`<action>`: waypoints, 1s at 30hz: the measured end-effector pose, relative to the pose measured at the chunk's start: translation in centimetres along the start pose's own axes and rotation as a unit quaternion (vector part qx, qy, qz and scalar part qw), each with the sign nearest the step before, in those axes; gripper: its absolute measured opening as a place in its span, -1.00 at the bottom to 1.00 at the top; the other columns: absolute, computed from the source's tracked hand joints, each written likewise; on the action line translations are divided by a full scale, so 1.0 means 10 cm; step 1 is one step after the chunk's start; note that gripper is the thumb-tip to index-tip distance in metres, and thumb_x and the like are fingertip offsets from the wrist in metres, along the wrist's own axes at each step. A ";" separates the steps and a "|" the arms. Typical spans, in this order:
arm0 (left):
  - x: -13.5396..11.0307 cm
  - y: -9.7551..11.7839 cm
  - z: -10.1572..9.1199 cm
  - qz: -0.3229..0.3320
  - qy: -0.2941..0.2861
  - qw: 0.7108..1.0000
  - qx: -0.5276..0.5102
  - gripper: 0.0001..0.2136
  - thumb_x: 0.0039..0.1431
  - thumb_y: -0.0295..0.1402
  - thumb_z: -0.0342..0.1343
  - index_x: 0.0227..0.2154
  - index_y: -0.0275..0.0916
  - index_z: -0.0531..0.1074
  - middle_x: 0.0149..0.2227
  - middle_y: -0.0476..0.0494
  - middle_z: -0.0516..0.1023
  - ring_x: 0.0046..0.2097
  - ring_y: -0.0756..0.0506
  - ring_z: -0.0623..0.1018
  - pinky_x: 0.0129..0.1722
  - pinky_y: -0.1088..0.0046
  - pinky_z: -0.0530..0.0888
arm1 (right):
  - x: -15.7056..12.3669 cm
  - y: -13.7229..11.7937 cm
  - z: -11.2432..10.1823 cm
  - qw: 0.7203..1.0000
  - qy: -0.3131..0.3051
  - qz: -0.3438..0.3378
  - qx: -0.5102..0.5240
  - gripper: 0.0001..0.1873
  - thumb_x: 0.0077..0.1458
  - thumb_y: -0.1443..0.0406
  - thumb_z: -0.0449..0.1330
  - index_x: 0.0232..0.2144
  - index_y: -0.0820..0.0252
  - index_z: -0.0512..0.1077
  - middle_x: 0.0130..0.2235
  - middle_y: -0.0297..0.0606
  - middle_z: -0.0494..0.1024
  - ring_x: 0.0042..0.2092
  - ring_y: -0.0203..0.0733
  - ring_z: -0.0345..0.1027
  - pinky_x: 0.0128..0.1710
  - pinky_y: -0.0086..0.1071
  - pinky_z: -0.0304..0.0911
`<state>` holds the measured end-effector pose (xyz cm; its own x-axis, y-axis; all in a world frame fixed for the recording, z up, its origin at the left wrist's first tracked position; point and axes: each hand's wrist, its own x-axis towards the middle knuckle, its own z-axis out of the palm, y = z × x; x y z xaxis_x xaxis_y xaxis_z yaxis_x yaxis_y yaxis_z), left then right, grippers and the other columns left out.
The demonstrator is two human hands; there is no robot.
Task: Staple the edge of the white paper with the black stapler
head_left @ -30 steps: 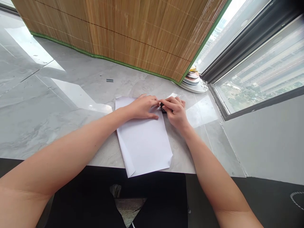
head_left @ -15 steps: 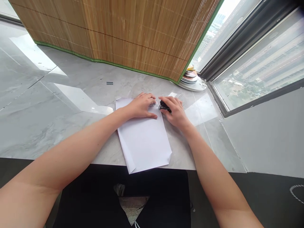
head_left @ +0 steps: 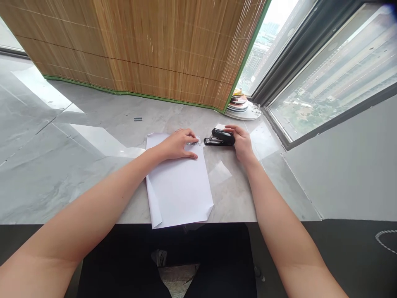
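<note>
White paper sheets (head_left: 181, 188) lie on the marbled surface, with curled lower corners. My left hand (head_left: 180, 145) rests on their upper part, thumb and fingers apart, pressing down and gripping nothing. Beside its fingertips, a cluster of staples (head_left: 194, 143) shows in the upper right corner of the paper. My right hand (head_left: 243, 142) is closed around the back end of a black stapler (head_left: 220, 137). The stapler's jaws gape and point left, just off the paper's right edge; part of its rear is hidden by my fingers.
Two strips of staples (head_left: 138, 119) lie farther back to the left. A bamboo blind (head_left: 139, 54) with a green border hangs behind. Stacked plates (head_left: 240, 108) stand by the window frame (head_left: 297, 54) at the right. The counter's front edge is close to me.
My right hand has drawn the stapler rightward off the paper's corner, and more of it now shows. My left hand still lies on the paper. The whole view has shifted slightly.
</note>
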<state>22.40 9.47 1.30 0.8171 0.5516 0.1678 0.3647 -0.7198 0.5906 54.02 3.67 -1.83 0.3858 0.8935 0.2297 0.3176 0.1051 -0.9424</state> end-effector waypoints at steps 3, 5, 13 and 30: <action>0.00 0.00 0.01 -0.022 0.012 0.999 -0.032 -0.34 0.01 -0.02 0.51 0.15 -0.20 0.58 0.24 -0.32 0.51 0.24 -0.39 0.52 0.30 0.03 0.44 | 0.02 0.03 0.00 1.000 -0.023 0.019 0.003 -0.57 0.18 0.04 0.18 -0.02 0.02 0.65 -0.06 -0.24 0.74 -0.05 -0.02 0.59 0.08 -0.07 0.44; -0.01 0.00 0.02 -0.046 0.031 0.997 -0.046 -0.27 -0.05 -0.04 0.54 0.18 -0.20 0.51 0.23 -0.31 0.49 0.23 -0.38 0.52 0.27 0.04 0.46 | 0.01 0.02 0.01 0.999 -0.023 0.023 0.000 -0.57 0.18 0.04 0.17 -0.02 0.04 0.64 -0.06 -0.22 0.74 -0.06 -0.02 0.59 0.06 -0.07 0.44; 0.02 -0.04 0.04 -0.042 0.058 0.994 -0.083 -0.42 -0.04 -0.18 0.56 0.03 -0.21 0.51 0.14 -0.28 0.55 0.17 -0.36 0.56 0.26 0.04 0.46 | -0.10 -0.22 0.03 0.989 -0.082 -0.086 -0.093 -0.56 0.27 -0.10 0.27 -0.05 0.03 0.65 -0.09 -0.24 0.73 -0.04 0.03 0.58 0.04 -0.10 0.44; 0.06 0.16 -0.05 -0.136 0.176 0.698 -0.681 -0.71 0.56 -0.44 0.00 -0.17 -0.34 0.65 0.02 -0.30 0.75 0.20 -0.15 0.69 0.46 0.25 0.44 | -0.50 -0.49 0.39 0.784 0.024 -0.471 -0.404 -0.76 0.43 0.28 0.31 -0.03 -0.26 0.68 -0.15 -0.35 0.72 -0.02 -0.04 0.51 0.24 -0.01 0.34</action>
<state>23.29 8.88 2.76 0.5520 0.8321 -0.0540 -0.4742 0.3665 0.8005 47.16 0.35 0.68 -0.3233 0.5665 0.7580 0.9188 0.3796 0.1081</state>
